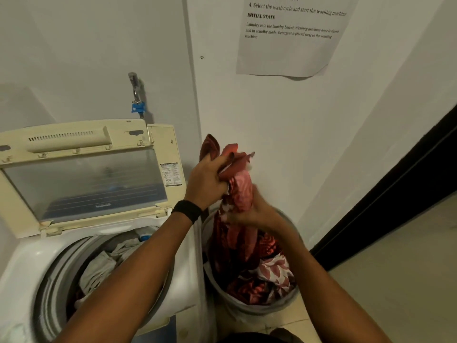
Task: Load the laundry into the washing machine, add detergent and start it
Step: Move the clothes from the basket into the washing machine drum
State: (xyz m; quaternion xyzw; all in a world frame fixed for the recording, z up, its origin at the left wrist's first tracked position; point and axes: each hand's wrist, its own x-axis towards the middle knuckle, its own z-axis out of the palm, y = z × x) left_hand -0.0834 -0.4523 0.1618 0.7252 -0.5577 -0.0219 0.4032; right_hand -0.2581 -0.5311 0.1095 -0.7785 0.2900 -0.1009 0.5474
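Loading under way: left hand (pixel 207 180) and right hand (pixel 250 214) clutch a red cloth (pixel 241 189) half out of the basket (pixel 249 309); next, it should swing left into the open washer (pixel 24 268).

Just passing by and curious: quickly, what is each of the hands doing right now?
Left hand: gripping the top of the red patterned cloth.
Right hand: blurred, but gripping the same cloth lower down, above the basket.

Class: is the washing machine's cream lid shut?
No, the cream plastic lid stands raised above the white washing machine's open top.
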